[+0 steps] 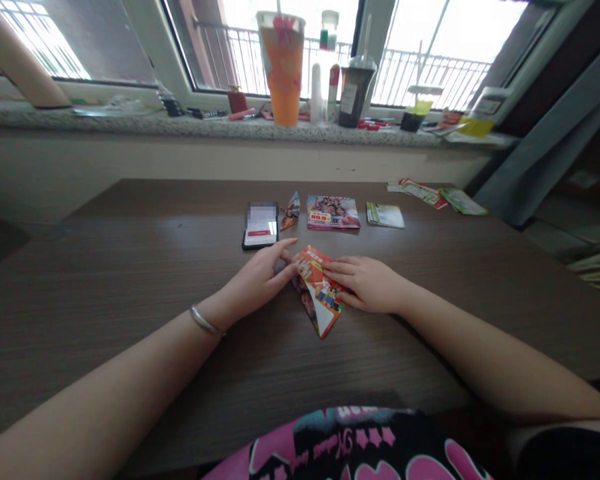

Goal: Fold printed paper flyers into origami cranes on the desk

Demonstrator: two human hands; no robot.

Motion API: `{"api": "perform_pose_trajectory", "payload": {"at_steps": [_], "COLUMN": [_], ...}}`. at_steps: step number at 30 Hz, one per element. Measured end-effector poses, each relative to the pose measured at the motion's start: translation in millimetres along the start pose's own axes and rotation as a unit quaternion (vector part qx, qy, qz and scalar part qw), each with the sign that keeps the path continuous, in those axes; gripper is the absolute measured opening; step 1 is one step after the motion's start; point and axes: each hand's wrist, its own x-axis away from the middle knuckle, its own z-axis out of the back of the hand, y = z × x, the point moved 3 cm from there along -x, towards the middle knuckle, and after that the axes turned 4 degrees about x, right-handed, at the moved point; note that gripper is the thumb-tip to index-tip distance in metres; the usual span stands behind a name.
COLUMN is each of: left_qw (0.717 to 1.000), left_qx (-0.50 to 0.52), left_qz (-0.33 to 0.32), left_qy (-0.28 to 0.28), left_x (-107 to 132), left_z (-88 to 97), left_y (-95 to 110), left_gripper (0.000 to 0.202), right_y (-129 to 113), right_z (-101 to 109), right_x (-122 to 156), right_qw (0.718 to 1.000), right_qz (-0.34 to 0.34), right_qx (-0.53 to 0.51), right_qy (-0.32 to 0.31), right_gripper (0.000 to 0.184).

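A folded orange-red printed leaflet lies on the table in front of me, its pointed end with a white patch turned toward me. My left hand is at its left edge, thumb and a bent finger closed on the paper there while the forefinger stretches out above. Flat on the right side of the leaflet rests my right hand, fingers extended over the paper. Behind it stands a small folded paper piece, beside a phone with a lit screen.
A stack of printed leaflets and a smaller greenish stack lie behind my hands. More paper strips are at the far right of the brown table. On the windowsill stand a tall orange drink cup and a dark cup.
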Motion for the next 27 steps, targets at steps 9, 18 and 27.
{"api": "perform_pose_trajectory", "payload": {"at_steps": [9, 18, 27], "left_qw": [0.959, 0.928, 0.911], "left_qx": [-0.233, -0.317, -0.372], "left_qz": [-0.150, -0.161, -0.092], "left_qy": [-0.061, -0.111, -0.155], "left_x": [-0.4, 6.8, 7.3], "left_z": [0.8, -4.2, 4.8], "left_y": [11.2, 17.5, 23.6], "left_gripper": [0.027, 0.027, 0.027], "right_y": [5.8, 9.9, 17.5], "right_z": [-2.0, 3.6, 12.8], "right_x": [0.6, 1.3, 10.9], "right_qw": [0.999, 1.000, 0.999], "right_qz": [-0.042, -0.012, -0.023], "right_qx": [0.011, -0.022, -0.034], "right_qy": [0.013, 0.019, -0.024], "right_gripper": [0.049, 0.036, 0.048]}}
